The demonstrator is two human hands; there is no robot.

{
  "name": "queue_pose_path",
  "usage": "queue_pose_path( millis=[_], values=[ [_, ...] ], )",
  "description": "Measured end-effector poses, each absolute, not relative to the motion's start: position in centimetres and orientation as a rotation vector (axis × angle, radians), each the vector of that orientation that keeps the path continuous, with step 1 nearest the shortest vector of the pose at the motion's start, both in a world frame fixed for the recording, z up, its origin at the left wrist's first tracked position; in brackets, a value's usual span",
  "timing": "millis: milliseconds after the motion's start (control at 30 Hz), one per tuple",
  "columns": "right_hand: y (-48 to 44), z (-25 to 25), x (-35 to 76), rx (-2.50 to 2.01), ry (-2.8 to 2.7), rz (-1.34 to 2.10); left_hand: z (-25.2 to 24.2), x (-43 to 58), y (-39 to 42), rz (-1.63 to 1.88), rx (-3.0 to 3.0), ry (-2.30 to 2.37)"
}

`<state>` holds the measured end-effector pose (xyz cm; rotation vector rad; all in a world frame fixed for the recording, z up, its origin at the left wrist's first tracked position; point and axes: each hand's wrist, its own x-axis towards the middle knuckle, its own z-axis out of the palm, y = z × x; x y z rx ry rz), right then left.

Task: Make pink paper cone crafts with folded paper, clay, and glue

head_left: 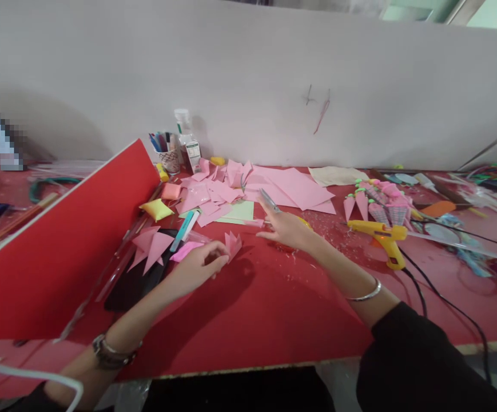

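My left hand (201, 264) pinches a small folded piece of pink paper (233, 246) between thumb and fingers, a little above the red tabletop (274, 320). To its right, my right hand (286, 230) reaches over a pair of scissors, its thumb stretched out and apart from the fingers. Silver blades (269, 200) show beyond the fingers, and yellow parts (303, 222) show behind the hand. Whether the fingers touch the scissors is hidden. Pink paper sheets (302, 186) and cut scraps (207, 194) lie beyond both hands, beside a pale green sheet (239, 213).
A yellow glue gun (381, 234) with a black cord lies right of my right hand. Small pink cone shapes (381, 203) are piled behind it. A red board (72, 246) leans at left, near pink folded pieces (151, 247), a blue cutter (183, 230), a pen cup (169, 157) and a bottle (188, 143).
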<state>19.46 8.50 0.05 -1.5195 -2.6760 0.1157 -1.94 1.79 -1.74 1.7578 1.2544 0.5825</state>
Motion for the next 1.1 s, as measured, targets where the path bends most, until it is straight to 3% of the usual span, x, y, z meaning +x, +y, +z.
queue_pose_path(
  millis=[100, 367, 700, 900, 1100],
  values=[
    [8.4, 0.1, 19.6, -1.48, -2.717, 0.134, -2.4, -1.3, 2.3, 0.678, 1.963, 1.484],
    [8.9, 1.7, 18.9, -1.409, -2.844, -0.321, -3.9, -0.4, 2.8, 0.509, 2.32, 1.733],
    [9.3, 4.9, 18.9, -1.626, -2.879, -0.302, -4.6, 0.7, 3.4, 0.581, 2.325, 1.691],
    [8.7, 6.5, 19.9, -1.429, -2.711, -0.073, -4.3, 0.7, 3.5, 0.573, 2.248, 1.639],
    [6.4, 3.6, 20.2, -1.206, -2.624, 0.286, -4.0, 0.6, 3.4, 0.567, 2.175, 1.54]
  ],
)
